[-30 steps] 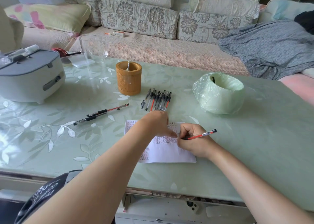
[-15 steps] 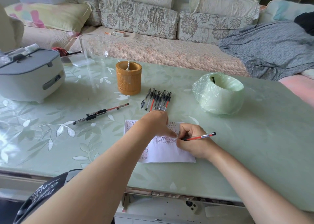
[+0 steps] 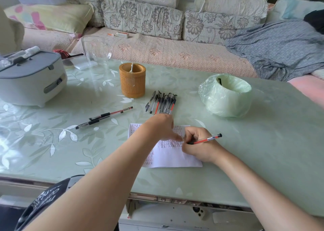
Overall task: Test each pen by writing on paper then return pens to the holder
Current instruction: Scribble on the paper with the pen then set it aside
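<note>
Head view has the red pen (image 3: 207, 139) slanting across the right hand (image 3: 199, 147), tip down-left on the paper (image 3: 175, 158) and back end up-right, with the fingers curled round its barrel. The left hand (image 3: 162, 127) lies palm down, straight fingers pressing the sheet. About eight pens in a row (image 3: 163, 103) point toward the sofa beside the upright holder (image 3: 132, 80). Two loose pens (image 3: 105, 116) lie left.
</note>
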Demonstrator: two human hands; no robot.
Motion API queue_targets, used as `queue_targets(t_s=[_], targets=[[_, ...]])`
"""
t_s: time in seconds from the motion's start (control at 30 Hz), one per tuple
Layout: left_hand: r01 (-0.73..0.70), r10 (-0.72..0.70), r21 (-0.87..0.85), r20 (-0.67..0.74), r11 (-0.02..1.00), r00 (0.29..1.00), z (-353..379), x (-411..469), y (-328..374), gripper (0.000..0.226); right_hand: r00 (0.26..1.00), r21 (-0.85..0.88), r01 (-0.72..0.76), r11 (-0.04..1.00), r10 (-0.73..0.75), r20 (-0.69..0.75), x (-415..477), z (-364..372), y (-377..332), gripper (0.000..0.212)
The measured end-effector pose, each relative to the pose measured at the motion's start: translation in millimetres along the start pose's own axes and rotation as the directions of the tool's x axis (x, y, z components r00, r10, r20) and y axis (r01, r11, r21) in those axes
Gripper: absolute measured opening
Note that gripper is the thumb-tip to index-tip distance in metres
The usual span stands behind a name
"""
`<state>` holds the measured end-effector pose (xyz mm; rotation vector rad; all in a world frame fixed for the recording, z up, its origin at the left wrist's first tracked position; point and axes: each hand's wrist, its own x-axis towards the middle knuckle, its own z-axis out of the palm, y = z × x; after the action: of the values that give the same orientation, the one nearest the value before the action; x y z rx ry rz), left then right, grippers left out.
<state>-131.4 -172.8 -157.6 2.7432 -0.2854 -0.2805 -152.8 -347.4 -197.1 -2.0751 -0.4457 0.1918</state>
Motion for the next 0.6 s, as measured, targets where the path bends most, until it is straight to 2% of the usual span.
queue_targets(t_s=[0.13, 0.3, 0.4, 0.5, 0.6], targets=[[-0.007, 0.007, 0.012, 0.003, 1.0, 1.0, 0.0, -0.2, -1.5, 0.058, 0.999, 0.052, 0.014, 0.999, -0.012, -0.039, -0.8, -0.5, -2.0, 0.014], [-0.033, 0.029, 0.031, 0.109, 0.999, 0.994, -12.6, -2.5, -8.7, 0.047, 0.98, 0.324, -0.047, 0.945, 0.107, -0.171, -1.4, -7.1, -1.6, 0.022], [-0.048, 0.036, 0.086, 0.137, 0.995, 0.99, -20.3, -7.2, -14.7, 0.042, 0.977, 0.356, -0.025, 0.934, 0.098, -0.188, -2.6, -6.9, -3.2, 0.017], [-0.053, 0.039, 0.097, 0.137, 0.994, 0.99, -21.5, -10.0, -16.7, 0.03, 0.98, 0.398, -0.042, 0.917, 0.116, -0.164, 0.3, -8.2, -4.9, 0.027], [-0.056, 0.045, 0.079, 0.14, 0.995, 0.989, -20.7, -8.7, -13.7, 0.016, 0.982, 0.546, -0.087, 0.833, 0.164, -0.095, 4.5, -12.4, -11.7, 0.035]])
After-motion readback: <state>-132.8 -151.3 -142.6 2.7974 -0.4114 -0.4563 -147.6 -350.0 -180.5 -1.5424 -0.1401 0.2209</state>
